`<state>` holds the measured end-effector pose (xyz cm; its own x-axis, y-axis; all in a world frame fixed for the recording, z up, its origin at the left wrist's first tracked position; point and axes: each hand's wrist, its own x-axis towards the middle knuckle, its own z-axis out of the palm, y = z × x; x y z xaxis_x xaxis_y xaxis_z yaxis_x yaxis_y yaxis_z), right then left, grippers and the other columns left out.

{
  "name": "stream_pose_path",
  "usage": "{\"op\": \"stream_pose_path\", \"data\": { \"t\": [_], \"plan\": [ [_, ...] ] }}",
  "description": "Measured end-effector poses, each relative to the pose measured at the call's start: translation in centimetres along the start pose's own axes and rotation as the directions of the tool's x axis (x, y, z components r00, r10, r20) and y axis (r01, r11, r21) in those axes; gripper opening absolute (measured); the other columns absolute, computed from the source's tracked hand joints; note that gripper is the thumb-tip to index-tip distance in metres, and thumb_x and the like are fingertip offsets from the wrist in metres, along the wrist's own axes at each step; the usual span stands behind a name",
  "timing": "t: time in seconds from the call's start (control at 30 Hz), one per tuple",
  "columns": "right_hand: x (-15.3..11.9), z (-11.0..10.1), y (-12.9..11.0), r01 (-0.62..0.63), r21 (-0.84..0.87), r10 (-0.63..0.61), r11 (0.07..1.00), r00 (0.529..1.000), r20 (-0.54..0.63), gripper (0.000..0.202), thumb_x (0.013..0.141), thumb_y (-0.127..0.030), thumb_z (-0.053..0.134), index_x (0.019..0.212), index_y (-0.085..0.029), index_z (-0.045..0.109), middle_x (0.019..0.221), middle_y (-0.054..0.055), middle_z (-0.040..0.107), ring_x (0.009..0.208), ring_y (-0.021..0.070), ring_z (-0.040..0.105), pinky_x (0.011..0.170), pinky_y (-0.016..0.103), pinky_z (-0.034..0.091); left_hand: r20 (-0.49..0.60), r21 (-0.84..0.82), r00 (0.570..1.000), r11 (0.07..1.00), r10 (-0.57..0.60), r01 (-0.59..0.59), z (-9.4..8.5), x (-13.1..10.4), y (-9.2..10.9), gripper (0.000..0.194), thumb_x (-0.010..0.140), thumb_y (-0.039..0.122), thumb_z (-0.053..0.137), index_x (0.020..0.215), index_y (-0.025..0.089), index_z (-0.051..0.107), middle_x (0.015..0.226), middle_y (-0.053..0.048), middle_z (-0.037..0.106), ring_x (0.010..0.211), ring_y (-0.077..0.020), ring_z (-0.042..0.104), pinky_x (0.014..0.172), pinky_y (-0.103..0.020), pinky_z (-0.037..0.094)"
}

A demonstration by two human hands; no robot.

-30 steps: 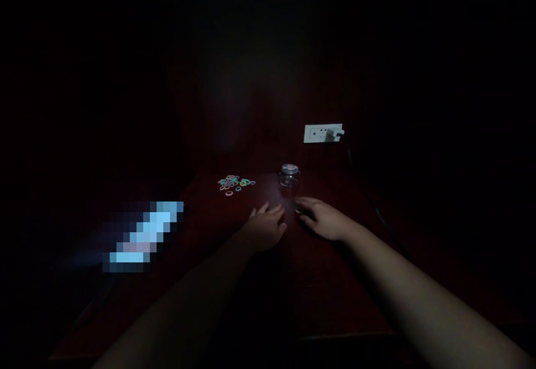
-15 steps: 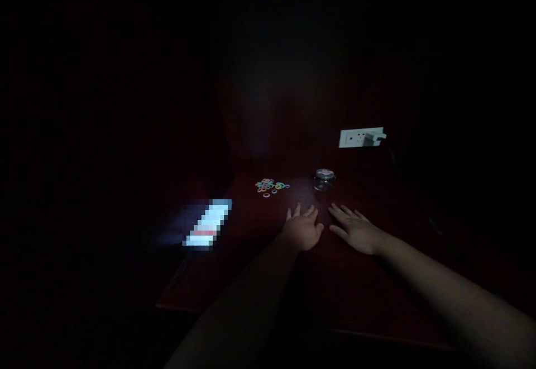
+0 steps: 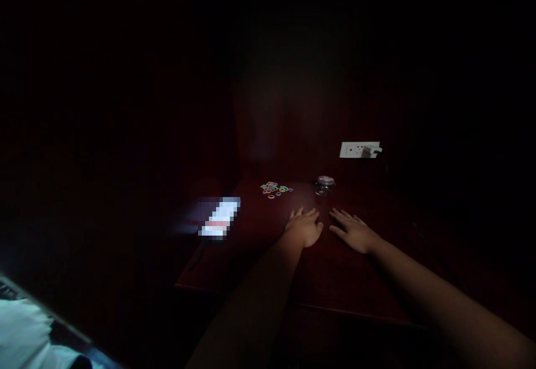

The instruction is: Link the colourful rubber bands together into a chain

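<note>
My left hand (image 3: 304, 228) lies flat on the dark red table (image 3: 322, 279), fingers spread and nothing in them. Just to its right, my right hand (image 3: 354, 232) rests palm down, also open. Beyond the left hand is a loose heap of small coloured rings (image 3: 270, 188), which look like little elastic bands. A small clear jar (image 3: 324, 187) with its lid on stands upright past the gap between my hands. Neither hand touches the rings or the jar.
A bright, blurred-out phone-like screen (image 3: 220, 218) sits at the table's left side. On the back wall is a white socket plate (image 3: 359, 149) with a plug in it. Pale cloth (image 3: 25, 330) shows at the lower left. Everything around is very dark.
The camera view has shifted a little, and pale cloth has come into sight at the lower left. Both hands stay flat on the table; the rings and jar look undisturbed.
</note>
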<state>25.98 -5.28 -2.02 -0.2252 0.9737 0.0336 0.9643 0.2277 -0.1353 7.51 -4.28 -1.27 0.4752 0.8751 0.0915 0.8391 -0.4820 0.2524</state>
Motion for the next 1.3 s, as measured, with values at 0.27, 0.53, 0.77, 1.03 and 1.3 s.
{"op": "stream_pose_path", "data": {
  "t": [0.27,0.53,0.77,1.03,1.3],
  "plan": [
    [-0.3,0.1,0.0,0.022,0.033,-0.02,0.999,0.999,-0.048,0.065,0.084,-0.053,0.027,0.136,-0.015,0.029,0.143,0.008,0.024,0.132,0.025,0.018,0.106,0.046,0.018,-0.024,-0.013,1.0,1.0,0.001,-0.001,-0.3,-0.5,0.4,0.053,0.085,0.045,0.019,0.133,0.026,0.032,0.143,0.005,0.027,0.133,-0.023,0.015,0.108,-0.046,0.015],
    [-0.3,0.4,0.2,0.028,0.085,-0.021,0.996,0.997,-0.076,0.066,0.083,-0.052,0.032,0.137,-0.014,0.027,0.144,0.01,0.021,0.132,0.0252,0.02,0.107,0.045,0.017,-0.168,0.024,0.939,0.951,-0.299,0.307,-0.8,-1.7,-3.7,0.06,0.084,0.047,0.025,0.132,0.011,0.032,0.14,-0.01,0.031,0.13,-0.0251,0.025,0.107,-0.041,0.019],
    [-0.3,0.5,0.2,0.032,0.13,-0.018,0.991,0.993,-0.113,0.07,0.081,-0.05,0.037,0.137,-0.011,0.025,0.143,0.013,0.025,0.131,0.0251,0.023,0.107,0.043,0.017,-0.168,0.054,0.905,0.913,-0.391,0.405,-2.1,-1.3,-8.4,0.064,0.082,0.052,0.027,0.131,0.013,0.034,0.144,-0.01,0.024,0.132,-0.0274,0.018,0.106,-0.042,0.02],
    [0.1,0.4,0.9,0.01,0.457,0.1,0.889,0.972,-0.214,0.055,0.08,-0.045,0.041,0.127,-0.019,0.034,0.126,0.011,0.049,0.116,0.0227,0.047,0.098,0.039,0.035,-0.211,0.062,0.928,0.943,-0.308,0.327,-2.5,1.2,-8.4,0.056,0.084,0.046,0.031,0.127,0.011,0.04,0.137,-0.013,0.036,0.128,-0.0243,0.028,0.103,-0.039,0.025],
    [1.9,1.3,3.7,0.138,0.879,0.401,0.456,0.851,-0.341,0.039,0.082,-0.03,0.032,0.119,-0.02,0.031,0.115,0.013,0.053,0.095,0.02,0.058,0.081,0.041,0.048,-0.222,0.085,0.95,0.966,-0.219,0.243,-2.7,3.4,-8.9,0.05,0.083,0.046,0.034,0.12,0.017,0.049,0.137,-0.008,0.038,0.126,-0.0263,0.031,0.101,-0.04,0.028]
  ]
}}
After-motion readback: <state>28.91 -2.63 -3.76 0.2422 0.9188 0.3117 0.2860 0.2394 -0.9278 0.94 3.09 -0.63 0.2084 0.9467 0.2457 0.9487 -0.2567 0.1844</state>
